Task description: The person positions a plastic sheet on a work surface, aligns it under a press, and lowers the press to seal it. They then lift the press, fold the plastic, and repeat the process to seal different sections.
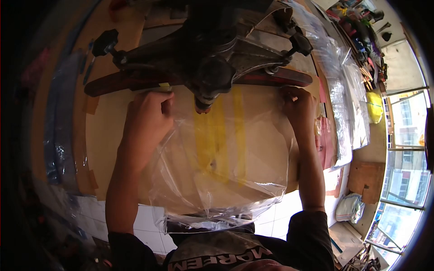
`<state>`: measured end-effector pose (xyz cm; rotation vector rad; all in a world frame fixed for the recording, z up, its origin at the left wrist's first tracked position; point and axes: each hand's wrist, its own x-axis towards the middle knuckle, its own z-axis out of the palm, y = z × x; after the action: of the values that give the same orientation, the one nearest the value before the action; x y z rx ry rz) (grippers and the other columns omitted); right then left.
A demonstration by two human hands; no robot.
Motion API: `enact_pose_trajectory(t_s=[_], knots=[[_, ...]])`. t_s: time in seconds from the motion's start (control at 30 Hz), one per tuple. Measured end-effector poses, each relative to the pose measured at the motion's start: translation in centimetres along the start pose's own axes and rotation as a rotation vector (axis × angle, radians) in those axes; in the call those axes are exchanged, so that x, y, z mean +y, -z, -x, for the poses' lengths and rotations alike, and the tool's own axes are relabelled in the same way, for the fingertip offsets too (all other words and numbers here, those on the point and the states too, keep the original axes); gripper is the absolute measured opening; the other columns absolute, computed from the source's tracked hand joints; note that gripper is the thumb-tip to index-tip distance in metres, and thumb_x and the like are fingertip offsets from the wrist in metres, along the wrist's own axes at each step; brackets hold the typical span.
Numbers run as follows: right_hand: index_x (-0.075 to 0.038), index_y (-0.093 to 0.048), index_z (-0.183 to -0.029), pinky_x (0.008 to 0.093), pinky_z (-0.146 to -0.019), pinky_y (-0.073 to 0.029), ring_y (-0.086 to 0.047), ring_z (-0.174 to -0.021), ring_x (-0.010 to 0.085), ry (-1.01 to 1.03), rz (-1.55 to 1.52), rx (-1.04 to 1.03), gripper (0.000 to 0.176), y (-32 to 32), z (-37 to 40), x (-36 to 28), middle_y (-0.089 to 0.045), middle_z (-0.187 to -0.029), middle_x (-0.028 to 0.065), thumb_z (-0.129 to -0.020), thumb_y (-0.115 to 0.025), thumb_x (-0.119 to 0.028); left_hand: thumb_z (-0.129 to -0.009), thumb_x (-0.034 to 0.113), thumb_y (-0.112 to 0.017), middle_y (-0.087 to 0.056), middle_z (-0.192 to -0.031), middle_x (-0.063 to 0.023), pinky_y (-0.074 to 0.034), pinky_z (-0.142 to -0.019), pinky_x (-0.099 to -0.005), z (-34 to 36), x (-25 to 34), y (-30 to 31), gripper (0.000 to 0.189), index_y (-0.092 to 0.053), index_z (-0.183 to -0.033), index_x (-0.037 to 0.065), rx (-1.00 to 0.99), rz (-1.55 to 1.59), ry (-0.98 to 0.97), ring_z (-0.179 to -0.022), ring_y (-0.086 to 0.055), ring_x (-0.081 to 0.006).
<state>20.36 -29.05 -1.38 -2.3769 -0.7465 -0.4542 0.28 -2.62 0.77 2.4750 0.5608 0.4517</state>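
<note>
A clear plastic sheet (181, 180) lies over a tan board (108, 158), its near end hanging in folds toward my body. My left hand (151, 108) is closed on its far left part, the fingertips mostly hidden. On the far right, my right hand (299, 101) is curled shut at the sheet's other corner. Just beyond both hands runs a long dark bar (108, 83), carried by a metal frame (181, 54) with black knobs. Yellow strips (210, 140) show through the plastic.
Stacks of clear plastic lie at the left (56, 131) and right (346, 104). Pink material (324, 144) sits beside the board's right edge. Tools (370, 54) crowd the far right, near a yellow bag (374, 107). Windows (404, 180) stand further right.
</note>
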Motion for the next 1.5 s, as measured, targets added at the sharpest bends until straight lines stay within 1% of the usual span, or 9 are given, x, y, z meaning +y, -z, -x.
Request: enact_pose_trajectory(t_s=[0.2,0.27,0.37,0.9,0.97,1.1,1.23,1.33,1.5], knots=[[-0.005,-0.073,-0.083,0.0374,-0.058,-0.049,-0.063,-0.057,0.0313,-0.057,0.033,-0.117,0.018,1.1,0.5,-0.9,-0.064,-0.066,0.018,-0.073,-0.058,-0.005,-0.084,0.012,-0.059,-0.066,-0.08,-0.0186,-0.051,-0.071,-0.0388,0.0,0.4,0.8,0.016,-0.069,-0.092,0.002,-0.066,0.029,0.064,-0.077,-0.065,-0.0346],[-0.008,-0.073,-0.09,0.0338,-0.062,-0.051,-0.066,-0.06,0.0247,-0.08,0.05,-0.156,0.019,0.9,0.6,-0.4,-0.067,-0.07,0.0138,-0.078,-0.059,-0.011,-0.085,0.013,-0.059,-0.066,-0.079,-0.0186,-0.051,-0.07,-0.0381,0.0,0.2,0.9,0.016,-0.069,-0.092,0.002,-0.081,0.073,0.096,-0.076,-0.065,-0.0343],[-0.006,-0.073,-0.084,0.0382,-0.058,-0.05,-0.062,-0.057,0.0318,0.044,0.0,-0.004,0.02,0.0,1.0,-0.2,-0.063,-0.065,0.0185,-0.073,-0.057,-0.004,-0.086,0.015,-0.059,-0.065,-0.078,-0.0189,-0.051,-0.068,-0.0371,-0.2,-0.1,1.0,0.017,-0.069,-0.093,0.002,-0.126,0.053,0.061,-0.075,-0.065,-0.0337],[-0.011,-0.073,-0.088,0.0371,-0.06,-0.048,-0.062,-0.062,0.0261,-0.029,0.05,-0.048,0.015,0.3,1.0,-0.8,-0.062,-0.065,0.012,-0.08,-0.06,-0.013,-0.084,0.009,-0.057,-0.064,-0.078,-0.0204,-0.051,-0.069,-0.0383,0.0,0.2,0.9,0.02,-0.068,-0.098,0.0,-0.112,0.043,0.032,-0.074,-0.064,-0.035],[-0.01,-0.073,-0.081,0.0364,-0.056,-0.046,-0.058,-0.057,0.0279,0.004,0.023,0.017,0.021,0.2,1.0,-1.2,-0.057,-0.061,0.0134,-0.068,-0.059,-0.002,-0.084,0.008,-0.057,-0.064,-0.078,-0.0207,-0.051,-0.069,-0.0384,0.0,0.1,0.7,0.02,-0.068,-0.098,0.0,-0.11,0.038,0.029,-0.074,-0.064,-0.0354],[-0.011,-0.066,-0.068,0.036,-0.055,-0.043,-0.053,-0.056,0.0259,0.015,0.018,-0.037,0.011,0.5,0.8,-2.1,-0.055,-0.058,0.0105,-0.072,-0.057,-0.006,-0.083,0.007,-0.056,-0.064,-0.077,-0.0206,-0.051,-0.069,-0.0388,0.2,-0.5,0.3,0.02,-0.068,-0.098,0.0,-0.067,0.067,0.016,-0.072,-0.063,-0.0359],[-0.009,-0.068,-0.073,0.0373,-0.057,-0.045,-0.055,-0.056,0.0263,0.012,0.009,-0.034,0.011,0.3,0.9,-1.9,-0.058,-0.061,0.012,-0.074,-0.058,-0.006,-0.083,0.006,-0.055,-0.064,-0.077,-0.0203,-0.05,-0.069,-0.0401,0.5,-0.4,0.4,0.019,-0.068,-0.096,0.0,-0.014,0.082,-0.005,-0.072,-0.063,-0.0362],[-0.01,-0.073,-0.086,0.0365,-0.059,-0.047,-0.06,-0.06,0.0279,-0.028,0.042,-0.055,0.016,0.4,0.9,-1.7,-0.061,-0.065,0.015,-0.074,-0.063,-0.008,-0.083,0.007,-0.055,-0.064,-0.077,-0.0206,-0.051,-0.069,-0.0414,0.4,-0.2,0.6,0.019,-0.068,-0.095,0.0,-0.045,0.074,0.04,-0.073,-0.063,-0.037],[-0.01,-0.073,-0.088,0.0365,-0.058,-0.047,-0.059,-0.059,0.0286,-0.001,0.035,-0.03,0.017,0.2,1.0,-1.1,-0.061,-0.067,0.0151,-0.074,-0.064,-0.008,-0.083,0.007,-0.054,-0.064,-0.077,-0.0209,-0.051,-0.07,-0.042,0.5,-0.3,0.4,0.019,-0.068,-0.095,0.0,-0.029,0.031,0.005,-0.074,-0.062,-0.0379]])
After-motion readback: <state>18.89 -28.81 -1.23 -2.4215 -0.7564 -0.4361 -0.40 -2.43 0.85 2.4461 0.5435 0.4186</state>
